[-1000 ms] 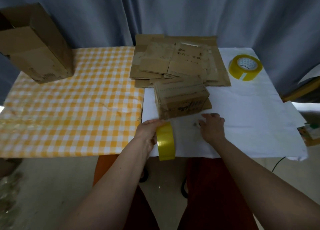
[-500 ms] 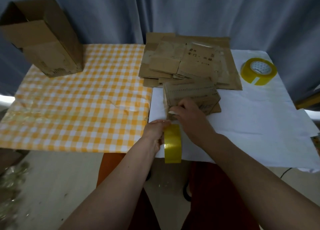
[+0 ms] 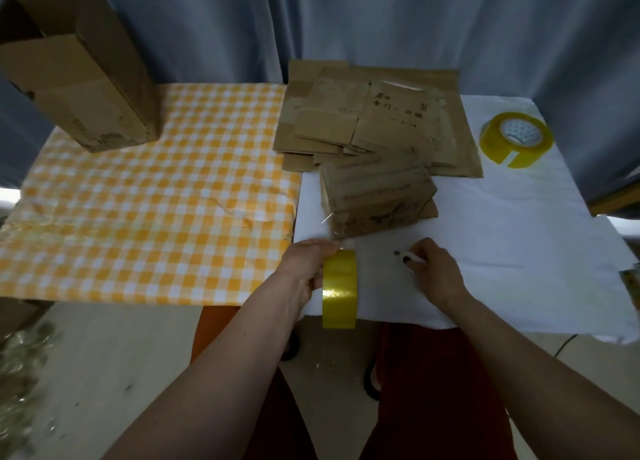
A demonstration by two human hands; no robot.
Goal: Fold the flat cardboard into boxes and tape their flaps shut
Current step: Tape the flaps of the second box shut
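A small folded cardboard box (image 3: pixel 377 196) sits on the white cloth, against the front of a stack of flat cardboard (image 3: pixel 374 120). My left hand (image 3: pixel 304 269) grips a yellow tape roll (image 3: pixel 340 288) upright just in front of the box's near left corner. A thin shiny strip of tape seems to run from the roll up to that corner. My right hand (image 3: pixel 434 269) rests on the cloth to the right of the roll, fingers pinched on a small white stick-like tool (image 3: pixel 412 258) with a dark tip.
A second yellow tape roll (image 3: pixel 516 137) lies at the back right of the white cloth (image 3: pixel 519 237). A large open cardboard box (image 3: pixel 79 75) stands at the back left on the yellow checked cloth (image 3: pixel 138 217). Grey curtains hang behind the table.
My right hand left the box's near face and came back down to the cloth, closing on the small white tool. My left hand kept the tape roll in about the same place.
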